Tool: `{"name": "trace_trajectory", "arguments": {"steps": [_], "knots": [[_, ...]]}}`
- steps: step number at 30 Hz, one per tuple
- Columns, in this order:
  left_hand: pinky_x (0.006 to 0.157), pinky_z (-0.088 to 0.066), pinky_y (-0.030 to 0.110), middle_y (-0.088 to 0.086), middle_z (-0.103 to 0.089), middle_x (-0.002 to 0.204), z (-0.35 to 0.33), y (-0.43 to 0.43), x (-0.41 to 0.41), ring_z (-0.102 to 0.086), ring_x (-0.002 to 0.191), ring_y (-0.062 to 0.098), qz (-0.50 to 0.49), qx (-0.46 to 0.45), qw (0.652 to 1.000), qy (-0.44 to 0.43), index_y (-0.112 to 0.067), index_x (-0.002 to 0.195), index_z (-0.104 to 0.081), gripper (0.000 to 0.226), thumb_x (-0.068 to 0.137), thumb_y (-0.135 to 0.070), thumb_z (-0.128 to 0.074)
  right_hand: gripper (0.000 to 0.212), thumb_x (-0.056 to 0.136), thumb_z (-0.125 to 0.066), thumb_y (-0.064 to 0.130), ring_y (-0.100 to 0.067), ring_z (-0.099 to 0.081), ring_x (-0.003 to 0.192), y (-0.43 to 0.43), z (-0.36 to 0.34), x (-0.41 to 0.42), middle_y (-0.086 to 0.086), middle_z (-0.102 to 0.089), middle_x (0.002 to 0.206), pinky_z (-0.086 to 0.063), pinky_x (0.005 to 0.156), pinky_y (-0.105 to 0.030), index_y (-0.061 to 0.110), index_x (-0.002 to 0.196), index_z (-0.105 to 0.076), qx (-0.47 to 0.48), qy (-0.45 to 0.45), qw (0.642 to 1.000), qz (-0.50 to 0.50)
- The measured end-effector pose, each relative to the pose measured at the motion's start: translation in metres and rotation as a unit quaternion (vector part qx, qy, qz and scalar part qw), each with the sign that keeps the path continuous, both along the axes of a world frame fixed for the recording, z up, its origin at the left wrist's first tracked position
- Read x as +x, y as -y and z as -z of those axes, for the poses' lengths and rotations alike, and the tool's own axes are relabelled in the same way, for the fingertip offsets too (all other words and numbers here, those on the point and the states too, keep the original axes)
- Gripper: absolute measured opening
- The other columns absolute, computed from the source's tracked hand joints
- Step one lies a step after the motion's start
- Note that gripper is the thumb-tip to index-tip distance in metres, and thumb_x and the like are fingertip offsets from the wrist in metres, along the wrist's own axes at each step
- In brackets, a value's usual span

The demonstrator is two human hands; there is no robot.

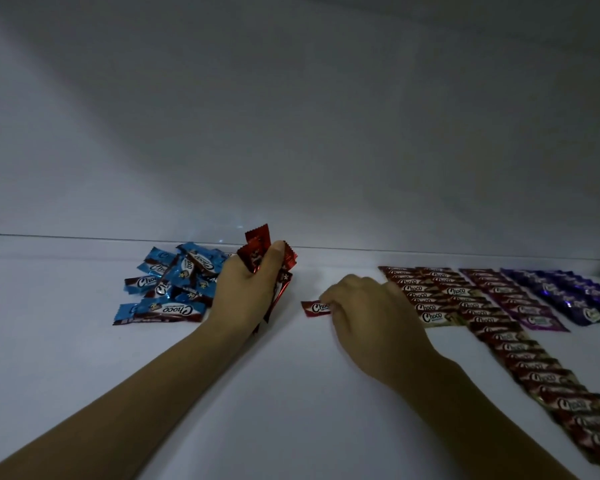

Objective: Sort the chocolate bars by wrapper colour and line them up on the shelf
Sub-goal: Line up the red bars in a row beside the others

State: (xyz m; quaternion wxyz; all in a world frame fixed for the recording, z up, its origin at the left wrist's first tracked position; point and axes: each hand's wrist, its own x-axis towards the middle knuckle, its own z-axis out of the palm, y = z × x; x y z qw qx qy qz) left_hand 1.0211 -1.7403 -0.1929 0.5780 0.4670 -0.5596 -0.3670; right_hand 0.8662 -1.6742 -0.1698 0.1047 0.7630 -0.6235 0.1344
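A single red bar (313,308) lies flat on the white shelf (291,393), near its middle. Its glossy red wrapper has a brown band with white lettering. The right hand (371,306) curls its fingertips over the bar's right end and grips it there, hiding that end; the hand is slightly blurred. Just to the left, the left hand (246,289) clutches a bundle of red bars (257,244), with the thumb pressed across them and their crimped ends sticking out above and below the fist.

A loose pile of blue bars (167,282) lies behind that hand, partly hidden by it. To the right, brown-and-cream bars (541,372) overlap in rows, the longest cut off at the frame's lower right corner. Beyond them lie a purple row (520,299) and a dark violet row (575,292), dim and hard to read. "Choco" is legible on the red, blue and brown wrappers; the smaller print is not.
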Motion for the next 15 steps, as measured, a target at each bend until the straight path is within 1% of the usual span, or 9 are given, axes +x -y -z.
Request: {"name": "trace_trajectory", "arguments": {"steps": [1, 3, 5, 7, 8, 9, 10, 12, 15], "knots": [[0.041, -0.036, 0.008, -0.011, -0.048, 0.042, 0.001, -0.001, -0.001, -0.047, 0.04, -0.003, 0.001, -0.003, 1.0, 0.001, -0.02, 0.063, -0.054, 0.038, 0.092, -0.044, -0.053, 0.033, 0.1, -0.033, 0.03, -0.014, -0.053, 0.106, -0.001, 0.003, 0.003, 0.005, -0.059, 0.117, -0.033, 0.09, -0.031, 0.026, 0.122, -0.058, 0.014, -0.018, 1.0, -0.002], [0.041, -0.036, 0.007, -0.012, -0.05, 0.04, -0.001, -0.002, -0.001, -0.048, 0.04, -0.003, 0.004, -0.011, 1.0, 0.005, -0.022, 0.062, -0.054, 0.037, 0.092, -0.043, -0.053, 0.041, 0.099, -0.03, 0.045, -0.015, -0.053, 0.107, 0.001, 0.009, 0.006, 0.004, -0.058, 0.119, -0.033, 0.091, -0.032, 0.025, 0.125, -0.056, 0.045, -0.031, 0.998, 0.021], [0.042, -0.036, 0.006, -0.015, -0.053, 0.041, 0.001, -0.003, -0.002, -0.051, 0.041, -0.005, 0.007, -0.016, 1.0, 0.007, -0.025, 0.062, -0.055, 0.034, 0.093, -0.041, -0.053, 0.057, 0.096, -0.024, 0.057, -0.018, -0.049, 0.118, 0.01, 0.016, 0.003, 0.0, -0.053, 0.13, -0.032, 0.1, -0.035, 0.021, 0.134, -0.048, 0.079, -0.028, 0.995, 0.051], [0.043, -0.036, 0.005, -0.017, -0.057, 0.045, 0.004, -0.005, -0.002, -0.053, 0.044, -0.007, 0.003, -0.019, 1.0, 0.007, -0.025, 0.066, -0.058, 0.03, 0.092, -0.039, -0.054, 0.072, 0.092, -0.018, 0.066, -0.022, -0.034, 0.135, 0.021, 0.024, 0.0, -0.005, -0.036, 0.148, -0.025, 0.112, -0.041, 0.02, 0.146, -0.03, 0.137, -0.015, 0.988, 0.074], [0.044, -0.037, 0.006, -0.017, -0.057, 0.045, 0.004, -0.004, -0.001, -0.053, 0.045, -0.007, 0.0, -0.022, 1.0, 0.008, -0.024, 0.067, -0.058, 0.03, 0.092, -0.039, -0.054, 0.078, 0.089, -0.015, 0.07, -0.024, -0.026, 0.14, 0.028, 0.024, -0.002, -0.007, -0.027, 0.154, -0.02, 0.115, -0.044, 0.021, 0.149, -0.022, 0.16, -0.001, 0.984, 0.081], [0.044, -0.036, 0.007, -0.016, -0.056, 0.044, 0.003, -0.003, -0.001, -0.053, 0.043, -0.006, -0.004, -0.021, 1.0, 0.01, -0.024, 0.066, -0.057, 0.03, 0.092, -0.04, -0.054, 0.082, 0.087, -0.013, 0.073, -0.025, -0.02, 0.143, 0.036, 0.023, -0.003, -0.008, -0.02, 0.156, -0.017, 0.116, -0.045, 0.021, 0.151, -0.017, 0.174, 0.013, 0.981, 0.084], [0.044, -0.037, 0.01, -0.015, -0.054, 0.042, 0.002, -0.002, 0.0, -0.051, 0.042, -0.005, -0.006, -0.019, 1.0, 0.011, -0.024, 0.065, -0.056, 0.032, 0.092, -0.041, -0.053, 0.084, 0.086, -0.012, 0.075, -0.026, -0.017, 0.144, 0.043, 0.021, -0.005, -0.009, -0.018, 0.157, -0.016, 0.116, -0.045, 0.021, 0.151, -0.016, 0.181, 0.023, 0.979, 0.088], [0.046, -0.036, 0.017, -0.012, -0.051, 0.04, -0.001, -0.002, 0.0, -0.049, 0.039, -0.004, -0.005, -0.018, 1.0, 0.016, -0.022, 0.063, -0.055, 0.035, 0.092, -0.042, -0.053, 0.085, 0.086, -0.012, 0.074, -0.027, -0.018, 0.143, 0.054, 0.018, -0.008, -0.012, -0.02, 0.155, -0.015, 0.117, -0.045, 0.018, 0.15, -0.021, 0.175, 0.043, 0.979, 0.098], [0.046, -0.039, 0.017, -0.009, -0.053, 0.042, -0.006, -0.004, 0.0, -0.051, 0.041, -0.003, 0.001, -0.022, 0.999, 0.047, -0.023, 0.064, -0.059, 0.034, 0.092, -0.042, -0.053, 0.076, 0.093, -0.018, 0.065, -0.028, -0.016, 0.144, 0.061, 0.019, -0.01, -0.015, -0.021, 0.155, -0.011, 0.118, -0.044, 0.014, 0.149, -0.022, 0.148, 0.078, 0.979, 0.116]]}}
